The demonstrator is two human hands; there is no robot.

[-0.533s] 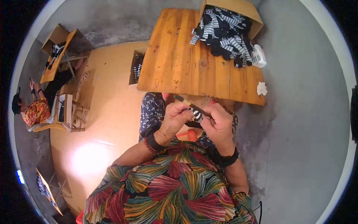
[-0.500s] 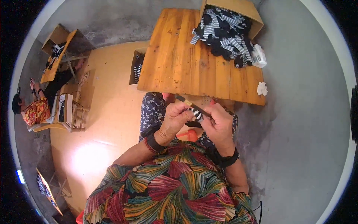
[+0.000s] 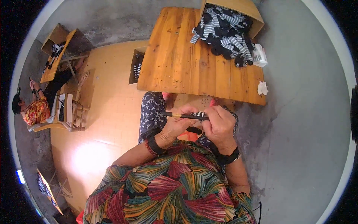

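Observation:
Above my lap, just in front of the table edge, my two hands work close together. Between them is a small black-and-white striped knitted piece (image 3: 200, 114), mostly covered by fingers. A thin dark stick with a gold-coloured band (image 3: 176, 115) lies nearly level across my left hand (image 3: 179, 123), its free end pointing left. The fingers of my left hand are closed, pinching the knitted piece near the stick. My right hand (image 3: 220, 125) is curled around the stick's right end, beside the knit. Whether the stick is inside the knit I cannot tell.
The wooden table (image 3: 179, 56) stands ahead. On it, a tipped cardboard box (image 3: 255, 18) spills striped and black knitted pieces (image 3: 227, 35); a white package (image 3: 260, 55) and crumpled tissue (image 3: 262, 88) lie at right. A floor box (image 3: 133, 74) is at left; another person (image 3: 37, 108) sits farther left.
The stick has swung from a slant to nearly level, its free end now farther left and lower. My left fingers have shifted toward my right hand, and the striped piece is more covered.

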